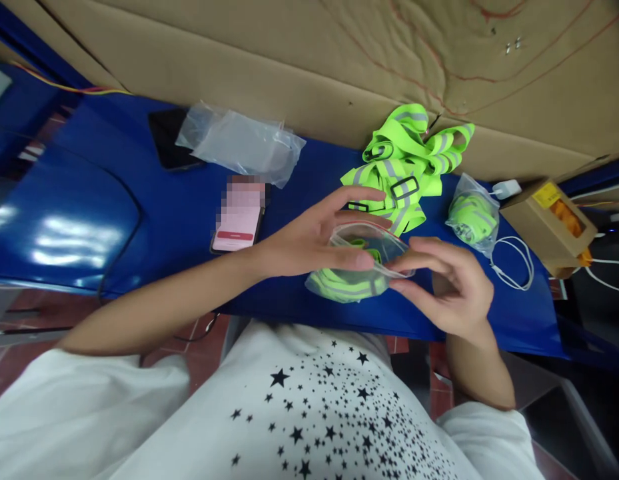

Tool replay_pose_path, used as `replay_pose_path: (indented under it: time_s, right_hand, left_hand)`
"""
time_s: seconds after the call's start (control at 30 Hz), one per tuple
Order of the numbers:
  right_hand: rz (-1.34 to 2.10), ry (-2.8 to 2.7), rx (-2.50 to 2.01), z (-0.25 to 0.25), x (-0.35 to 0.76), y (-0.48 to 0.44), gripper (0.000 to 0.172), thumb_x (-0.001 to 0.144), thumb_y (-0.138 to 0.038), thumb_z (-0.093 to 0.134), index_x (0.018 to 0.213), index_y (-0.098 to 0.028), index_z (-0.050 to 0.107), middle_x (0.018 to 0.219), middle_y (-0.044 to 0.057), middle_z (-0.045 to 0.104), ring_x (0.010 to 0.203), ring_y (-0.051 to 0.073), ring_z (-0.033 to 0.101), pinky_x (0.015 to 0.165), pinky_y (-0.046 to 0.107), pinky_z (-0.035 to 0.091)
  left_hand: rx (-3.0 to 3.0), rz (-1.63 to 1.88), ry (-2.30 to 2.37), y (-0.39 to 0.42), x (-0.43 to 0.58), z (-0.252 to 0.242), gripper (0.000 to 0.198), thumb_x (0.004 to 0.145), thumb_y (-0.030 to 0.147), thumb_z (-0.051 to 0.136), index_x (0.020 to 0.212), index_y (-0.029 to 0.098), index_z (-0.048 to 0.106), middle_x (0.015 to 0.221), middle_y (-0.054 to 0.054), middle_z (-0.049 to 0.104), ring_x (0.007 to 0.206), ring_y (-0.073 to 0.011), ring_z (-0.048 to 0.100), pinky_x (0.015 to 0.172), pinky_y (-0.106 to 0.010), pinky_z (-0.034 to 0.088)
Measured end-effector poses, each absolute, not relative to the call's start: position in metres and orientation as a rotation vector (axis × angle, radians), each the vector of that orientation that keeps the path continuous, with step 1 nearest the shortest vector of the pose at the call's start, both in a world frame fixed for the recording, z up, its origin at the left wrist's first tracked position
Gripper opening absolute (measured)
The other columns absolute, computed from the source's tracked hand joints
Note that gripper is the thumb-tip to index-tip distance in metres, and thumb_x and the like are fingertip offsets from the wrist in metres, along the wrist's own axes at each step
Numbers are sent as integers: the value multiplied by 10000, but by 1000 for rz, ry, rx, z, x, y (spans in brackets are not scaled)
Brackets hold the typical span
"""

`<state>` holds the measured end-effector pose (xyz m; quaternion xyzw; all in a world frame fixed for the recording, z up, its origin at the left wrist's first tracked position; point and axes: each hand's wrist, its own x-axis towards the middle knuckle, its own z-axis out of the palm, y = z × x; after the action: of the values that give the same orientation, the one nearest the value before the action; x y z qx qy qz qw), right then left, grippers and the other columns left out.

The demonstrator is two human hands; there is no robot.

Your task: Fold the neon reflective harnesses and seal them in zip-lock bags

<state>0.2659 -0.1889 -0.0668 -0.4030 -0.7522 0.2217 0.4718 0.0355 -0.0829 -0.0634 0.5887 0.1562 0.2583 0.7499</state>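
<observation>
A clear zip bag [386, 252] with a red line along its mouth is between my hands near the front edge of the blue table. Inside its lower part lies a folded neon-green strap [346, 287] with grey reflective stripes. My left hand [329, 233] has its thumb on the near side of the bag and its fingers stretched along the far side. Thumb and fingers of my right hand [446, 283] pinch the bag's right corner. Just beyond my hands, a pile of loose neon-green reflective straps [404, 160] with black buckles rests against the cardboard.
A filled bag of green strap [472, 212] sits at right, beside a white cable [522, 267] and an open cardboard box [552, 220]. Flat clear bags [239, 143] partly cover a black object [172, 140]. A lit phone [238, 217] lies left. Cardboard [269, 67] backs the table [174, 220].
</observation>
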Motion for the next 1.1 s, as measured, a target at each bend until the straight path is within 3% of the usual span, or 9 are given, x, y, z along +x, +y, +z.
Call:
replay_pose_path:
  time_s: [0.1,0.23,0.3,0.37,0.5,0.6,0.7,0.93,1.1]
  right_hand:
    - [688,-1754,-1038,-67,268,-175,605,902,-162,763,1449,-332,568,965,-22,779,836,170,737,814,333,602]
    - [632,-1862,-1193,-65,275,-157,432,929,-260,758,1345,-300,646,800,-27,729,829,179,711,917,377,556]
    - [608,-1834,-1255,-68,278,-150,253,961,-296,722,1213,-275,706,718,-32,682,748,162,675,890,371,541]
    - [639,-1800,-1270,-75,279,-145,165,985,-331,686,1126,-254,726,760,-16,677,745,149,652,850,348,534]
    - [881,-1846,-1278,-94,277,-141,352,943,-402,730,1245,-227,682,1109,55,707,915,157,655,805,300,538]
    - [1169,-1662,-1390,-105,274,-140,256,927,-427,744,1019,-191,710,862,12,712,705,110,621,632,235,490]
    - [1394,-1410,-1450,-110,272,-138,341,873,-474,787,770,-174,662,634,-23,639,566,87,570,527,203,436]
    - [1681,-1122,-1448,-110,276,-131,319,872,-475,789,854,-162,731,775,25,732,611,88,635,536,194,501]
    - [1445,-1226,-1515,-114,275,-133,317,878,-432,784,756,-159,680,667,-4,666,576,79,575,533,195,454]
  left_hand:
    - [1345,442,364,-69,29,-79,648,817,374,872,1406,246,634,1477,-125,630,1359,-305,605,1123,-454,498]
    - [1443,273,373,-55,21,-91,436,941,365,742,1354,231,706,1383,-93,708,1304,-266,648,1152,-432,472]
    - [1443,191,367,-51,17,-95,416,971,364,701,1368,242,701,1383,-88,710,1296,-253,655,1145,-411,478]
    - [1428,178,408,-49,14,-100,387,990,375,670,1356,256,710,1397,-77,703,1305,-245,649,1145,-397,476]
    - [1393,242,497,-48,10,-108,421,961,427,694,1348,261,715,1392,-70,706,1276,-252,663,1104,-386,502]
    - [1316,252,536,-49,6,-110,454,934,418,728,1356,250,708,1377,-76,714,1272,-258,664,1102,-393,501]
    - [1256,303,583,-50,3,-113,390,921,422,742,1259,228,762,1312,-77,748,1239,-260,676,1092,-388,503]
    - [1019,328,691,-51,3,-121,380,879,378,781,1206,184,776,1185,-88,794,1209,-275,693,1118,-422,481]
    - [924,317,669,-51,3,-120,363,884,339,782,1226,220,774,1218,-71,788,1220,-254,695,1177,-418,433]
